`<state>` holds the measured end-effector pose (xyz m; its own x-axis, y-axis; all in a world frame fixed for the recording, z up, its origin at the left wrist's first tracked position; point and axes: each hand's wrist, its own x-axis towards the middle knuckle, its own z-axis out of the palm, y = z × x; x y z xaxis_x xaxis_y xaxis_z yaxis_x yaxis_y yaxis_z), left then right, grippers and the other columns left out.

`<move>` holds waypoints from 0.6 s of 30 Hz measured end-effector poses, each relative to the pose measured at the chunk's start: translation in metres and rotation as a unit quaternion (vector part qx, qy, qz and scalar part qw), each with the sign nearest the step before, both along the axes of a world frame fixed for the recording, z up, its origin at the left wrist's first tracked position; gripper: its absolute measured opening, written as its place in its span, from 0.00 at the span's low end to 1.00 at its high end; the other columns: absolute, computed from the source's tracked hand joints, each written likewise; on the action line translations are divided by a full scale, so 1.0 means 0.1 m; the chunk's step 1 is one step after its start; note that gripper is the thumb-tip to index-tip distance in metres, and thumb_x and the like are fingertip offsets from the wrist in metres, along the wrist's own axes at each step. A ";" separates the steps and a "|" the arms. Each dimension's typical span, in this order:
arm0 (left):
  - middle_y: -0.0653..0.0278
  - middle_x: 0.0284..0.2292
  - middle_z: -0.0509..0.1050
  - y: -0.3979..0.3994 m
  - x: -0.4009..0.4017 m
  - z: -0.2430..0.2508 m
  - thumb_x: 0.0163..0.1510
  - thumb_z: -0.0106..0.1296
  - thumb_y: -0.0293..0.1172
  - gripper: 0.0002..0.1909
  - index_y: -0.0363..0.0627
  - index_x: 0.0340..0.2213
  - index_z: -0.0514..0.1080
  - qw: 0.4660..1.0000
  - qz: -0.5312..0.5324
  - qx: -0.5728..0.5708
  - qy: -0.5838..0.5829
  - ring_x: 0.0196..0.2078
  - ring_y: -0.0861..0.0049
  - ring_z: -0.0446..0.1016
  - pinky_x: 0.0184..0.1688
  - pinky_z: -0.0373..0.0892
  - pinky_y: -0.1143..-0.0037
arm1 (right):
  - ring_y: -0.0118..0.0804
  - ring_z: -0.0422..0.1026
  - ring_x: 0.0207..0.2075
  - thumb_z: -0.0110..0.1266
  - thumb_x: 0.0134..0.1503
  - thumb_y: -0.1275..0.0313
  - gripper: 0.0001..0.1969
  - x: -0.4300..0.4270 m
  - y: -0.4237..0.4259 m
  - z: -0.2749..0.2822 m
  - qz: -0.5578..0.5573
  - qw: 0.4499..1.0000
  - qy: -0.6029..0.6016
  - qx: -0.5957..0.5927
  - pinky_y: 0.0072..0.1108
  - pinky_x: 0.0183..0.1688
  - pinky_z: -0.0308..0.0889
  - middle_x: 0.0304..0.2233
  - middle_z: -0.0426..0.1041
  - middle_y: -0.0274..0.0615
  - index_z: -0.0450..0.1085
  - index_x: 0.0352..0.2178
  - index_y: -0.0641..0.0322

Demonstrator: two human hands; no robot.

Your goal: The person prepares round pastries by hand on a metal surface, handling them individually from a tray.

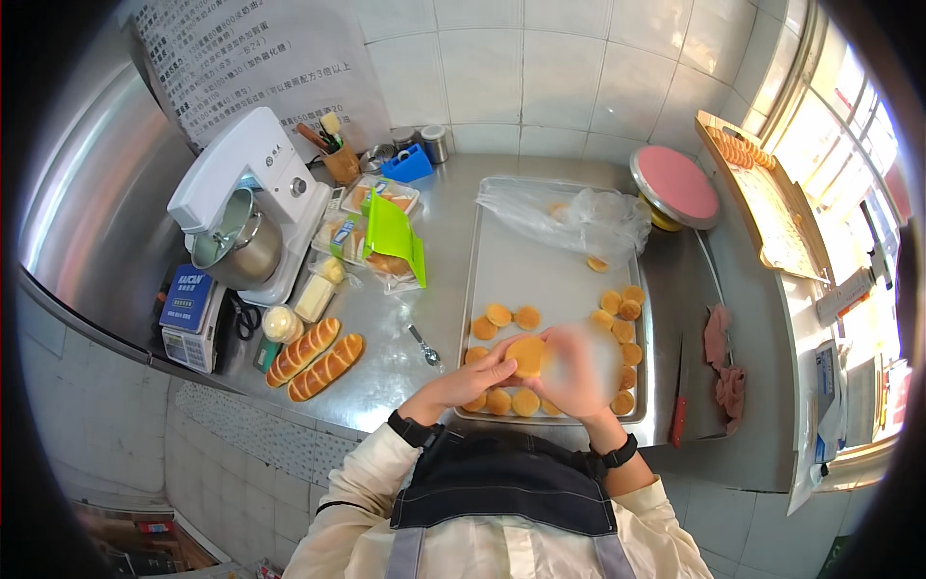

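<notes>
Both hands meet over the near part of a metal baking tray [471, 289]. My left hand [470, 380] grips a small round golden cake [526, 357], its thumb on the near edge. Against the cake's right side is my right hand [582, 387], its fingers on the cake; its upper part is blurred. Several similar round cakes [526, 402] lie along the tray's near edge, with more cakes [631, 354] down the right side and a few cakes [527, 317] left of the middle. A crumpled clear plastic bag [600, 221] covers the far end, beside another cake [597, 264].
Left on the steel counter are a stand mixer [246, 195], two long bread rolls [325, 368], packaged bread [394, 242], black scissors [247, 317] and a piping nozzle [430, 354]. To the right lie a red-handled knife [678, 420], a pink cloth [729, 398] and a pink-topped turntable [676, 184].
</notes>
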<state>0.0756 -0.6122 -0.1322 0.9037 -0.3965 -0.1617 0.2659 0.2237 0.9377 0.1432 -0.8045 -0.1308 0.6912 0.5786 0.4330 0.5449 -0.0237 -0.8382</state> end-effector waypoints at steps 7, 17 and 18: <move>0.59 0.53 0.59 0.06 -0.07 0.05 0.62 0.33 0.45 0.30 0.45 0.59 0.42 0.981 0.045 -0.189 -0.023 0.53 0.70 0.63 0.54 0.60 0.73 | 0.45 0.62 0.45 0.67 0.37 0.74 0.29 -0.12 0.22 -0.10 -0.025 0.998 -0.056 -0.019 0.30 0.46 0.60 0.44 0.63 0.46 0.59 0.40 0.58; 0.57 0.54 0.56 0.07 -0.19 0.11 0.60 0.39 0.41 0.30 0.41 0.58 0.46 0.973 0.120 0.059 -0.190 0.58 0.72 0.55 0.58 0.53 0.73 | 0.55 0.52 0.55 0.63 0.41 0.70 0.23 -0.15 0.26 0.18 -0.020 0.973 -0.171 -0.151 0.38 0.55 0.52 0.54 0.56 0.49 0.65 0.40 0.59; 0.57 0.54 0.56 0.07 -0.19 0.10 0.60 0.39 0.41 0.30 0.41 0.58 0.46 0.973 0.119 0.060 -0.190 0.58 0.72 0.55 0.58 0.53 0.73 | 0.55 0.51 0.56 0.63 0.41 0.70 0.21 -0.16 0.27 0.18 -0.020 0.975 -0.161 -0.151 0.38 0.56 0.51 0.55 0.55 0.50 0.65 0.39 0.59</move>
<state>0.0563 -0.6050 -0.1222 0.9709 -0.1685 0.1704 -0.1513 0.1202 0.9811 0.1269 -0.7776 -0.1127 0.5729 0.6884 0.4449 0.7717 -0.2703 -0.5757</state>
